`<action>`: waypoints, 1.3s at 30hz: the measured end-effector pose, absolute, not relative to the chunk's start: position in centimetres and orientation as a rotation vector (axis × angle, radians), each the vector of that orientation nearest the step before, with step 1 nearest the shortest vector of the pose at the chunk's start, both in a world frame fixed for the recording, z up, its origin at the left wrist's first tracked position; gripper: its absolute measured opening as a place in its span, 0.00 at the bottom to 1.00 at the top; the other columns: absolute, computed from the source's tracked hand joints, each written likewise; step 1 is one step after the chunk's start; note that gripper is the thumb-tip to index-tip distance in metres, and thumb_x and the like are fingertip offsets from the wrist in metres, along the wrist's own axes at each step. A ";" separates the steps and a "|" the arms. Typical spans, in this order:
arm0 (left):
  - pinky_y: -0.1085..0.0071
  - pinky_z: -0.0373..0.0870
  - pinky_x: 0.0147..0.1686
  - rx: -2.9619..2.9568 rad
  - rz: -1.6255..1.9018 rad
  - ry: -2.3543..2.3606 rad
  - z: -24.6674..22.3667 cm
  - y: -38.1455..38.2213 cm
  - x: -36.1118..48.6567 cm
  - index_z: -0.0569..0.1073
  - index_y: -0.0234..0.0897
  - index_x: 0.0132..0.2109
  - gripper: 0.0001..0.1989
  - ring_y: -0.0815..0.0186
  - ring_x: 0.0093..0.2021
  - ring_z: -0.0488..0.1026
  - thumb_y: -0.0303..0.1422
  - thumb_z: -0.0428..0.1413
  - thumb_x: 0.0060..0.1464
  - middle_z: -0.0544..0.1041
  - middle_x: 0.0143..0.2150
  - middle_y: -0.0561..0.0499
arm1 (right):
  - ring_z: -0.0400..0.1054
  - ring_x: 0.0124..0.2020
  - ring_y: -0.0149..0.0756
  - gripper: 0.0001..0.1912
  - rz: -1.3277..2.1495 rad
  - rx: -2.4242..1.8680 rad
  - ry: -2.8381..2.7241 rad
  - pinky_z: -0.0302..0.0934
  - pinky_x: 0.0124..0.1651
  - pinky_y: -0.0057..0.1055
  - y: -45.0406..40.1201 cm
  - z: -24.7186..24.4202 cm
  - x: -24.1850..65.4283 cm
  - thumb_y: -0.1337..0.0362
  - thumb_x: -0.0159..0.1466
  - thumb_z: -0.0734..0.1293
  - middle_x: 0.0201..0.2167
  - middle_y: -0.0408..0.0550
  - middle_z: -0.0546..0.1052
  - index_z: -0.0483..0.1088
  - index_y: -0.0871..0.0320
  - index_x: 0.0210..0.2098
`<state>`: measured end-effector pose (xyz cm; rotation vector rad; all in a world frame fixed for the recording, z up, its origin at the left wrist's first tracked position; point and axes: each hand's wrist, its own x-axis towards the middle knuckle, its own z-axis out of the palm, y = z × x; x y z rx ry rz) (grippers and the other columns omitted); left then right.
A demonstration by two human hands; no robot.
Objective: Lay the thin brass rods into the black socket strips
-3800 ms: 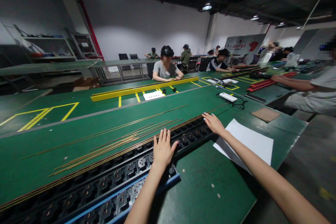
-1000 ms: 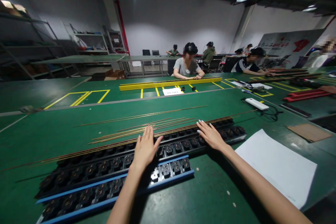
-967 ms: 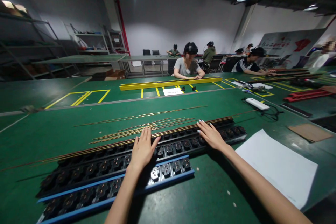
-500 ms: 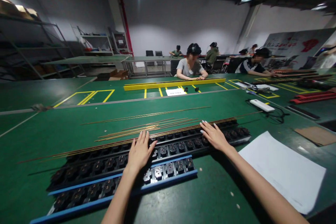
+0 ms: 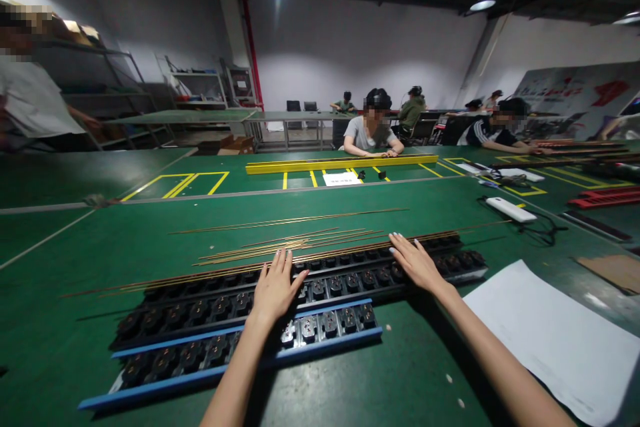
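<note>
My left hand (image 5: 274, 285) lies flat, fingers stretched out, over the middle of the black socket strips (image 5: 200, 310). Its fingertips touch the thin brass rods (image 5: 235, 269) running along the far strip. Farther right, my right hand (image 5: 414, 260) rests palm down with its fingers extended, fingertips at the same rods. Nearest me is a shorter socket strip with blue side rails (image 5: 330, 340), partly hidden by my left forearm. Several loose brass rods (image 5: 295, 240) lie on the green table just beyond the strips.
White paper (image 5: 555, 340) lies to the right of my right forearm. Behind it are a white power strip (image 5: 510, 209) with a dark cable and brown cardboard (image 5: 607, 272). Across the table, a seated person (image 5: 374, 130) sits behind a yellow rail (image 5: 345, 164). Another person (image 5: 35, 93) stands at the far left.
The camera view has shifted, so the scene sits slightly farther right. A person has come into view at the far left. My hands keep about the same place on the rods.
</note>
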<state>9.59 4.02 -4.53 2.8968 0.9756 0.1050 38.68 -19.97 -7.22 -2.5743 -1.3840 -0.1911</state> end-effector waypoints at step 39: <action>0.53 0.44 0.64 2.930 -0.040 0.944 -3.9 4.3 10.0 0.45 0.29 0.67 0.39 0.58 0.68 0.39 0.55 0.32 0.59 0.42 0.68 0.42 | 0.28 0.68 0.36 0.35 0.252 -2.444 -1.708 0.31 0.67 0.41 -9.4 -4.4 29.7 0.53 0.66 0.47 0.68 0.48 0.36 0.36 0.62 0.68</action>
